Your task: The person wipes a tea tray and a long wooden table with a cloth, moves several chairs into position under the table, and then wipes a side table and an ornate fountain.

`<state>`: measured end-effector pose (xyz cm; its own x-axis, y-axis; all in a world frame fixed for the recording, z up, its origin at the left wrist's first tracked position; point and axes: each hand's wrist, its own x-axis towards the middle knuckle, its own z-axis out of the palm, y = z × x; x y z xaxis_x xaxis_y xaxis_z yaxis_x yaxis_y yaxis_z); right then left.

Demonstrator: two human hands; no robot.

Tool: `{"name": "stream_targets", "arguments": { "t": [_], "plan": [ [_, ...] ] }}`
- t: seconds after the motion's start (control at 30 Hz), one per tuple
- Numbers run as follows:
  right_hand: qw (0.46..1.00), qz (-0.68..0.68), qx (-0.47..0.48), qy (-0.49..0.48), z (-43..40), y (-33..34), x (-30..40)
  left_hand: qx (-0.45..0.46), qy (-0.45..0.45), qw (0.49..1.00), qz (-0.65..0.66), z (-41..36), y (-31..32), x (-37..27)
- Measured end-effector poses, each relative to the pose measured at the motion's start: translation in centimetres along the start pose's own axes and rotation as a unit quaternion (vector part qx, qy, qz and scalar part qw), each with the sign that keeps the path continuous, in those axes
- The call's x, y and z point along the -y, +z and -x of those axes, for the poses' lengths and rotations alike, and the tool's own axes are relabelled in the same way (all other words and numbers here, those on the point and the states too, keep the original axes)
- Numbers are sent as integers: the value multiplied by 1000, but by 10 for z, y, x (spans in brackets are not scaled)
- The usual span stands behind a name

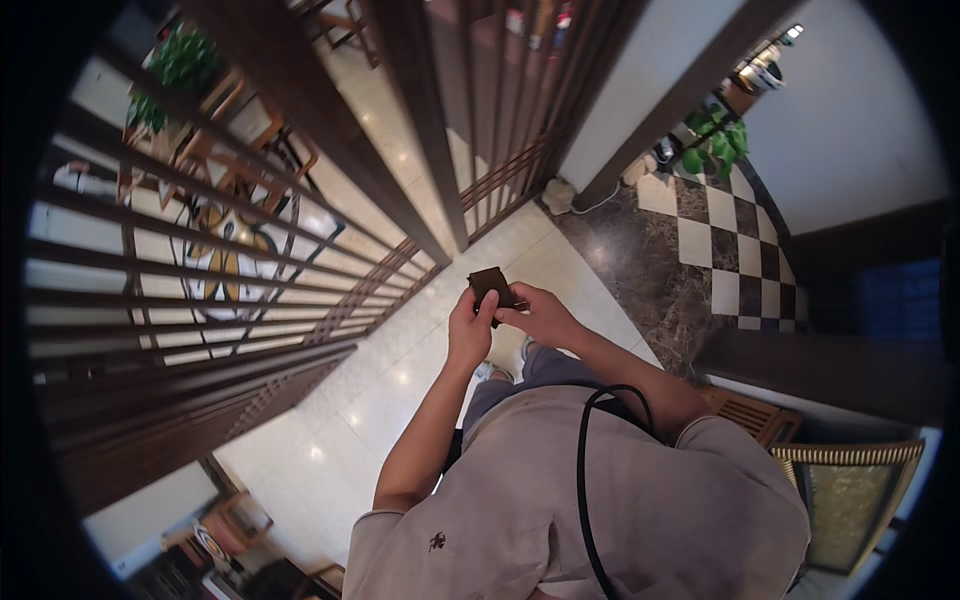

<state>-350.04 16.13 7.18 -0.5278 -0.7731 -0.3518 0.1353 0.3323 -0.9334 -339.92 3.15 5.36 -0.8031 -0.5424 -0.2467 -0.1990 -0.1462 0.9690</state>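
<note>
Between both hands, in front of my waist, is a small dark brown, wallet-like case point(489, 280). My left hand point(472, 328) grips it from the left, the thumb lying across its near face. At its right edge, my right hand point(546, 316) pinches it between thumb and fingers. The case is tilted, and its underside is hidden from me. A tiny piece juts from its upper left corner, too small to make out.
A dark wooden slatted screen point(292, 304) runs along my left and ahead. Pale floor tiles point(375, 382) lie underfoot, with checkered tiles point(694, 240) at right. A rock point(558, 196) sits by the wall corner. A gold-trimmed chair point(847, 510) stands behind me at right.
</note>
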Motion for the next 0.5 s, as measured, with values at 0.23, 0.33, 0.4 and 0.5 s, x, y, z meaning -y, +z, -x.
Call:
{"name": "stream_targets", "arguments": {
  "t": [0.23,0.33,0.4,0.5],
  "plan": [
    [962,-53,-248,-97,41,-97,14,61,122,984,-113,-9,105,-76],
    [934,56,-306,-174,69,-152,33,46,160,969,-182,-16,170,-106],
    [925,84,-296,-224,91,-199,39,65,185,958,-209,-28,223,-115],
    [937,88,-274,-197,116,-265,27,114,235,940,-218,-43,308,-125]
  ]
}}
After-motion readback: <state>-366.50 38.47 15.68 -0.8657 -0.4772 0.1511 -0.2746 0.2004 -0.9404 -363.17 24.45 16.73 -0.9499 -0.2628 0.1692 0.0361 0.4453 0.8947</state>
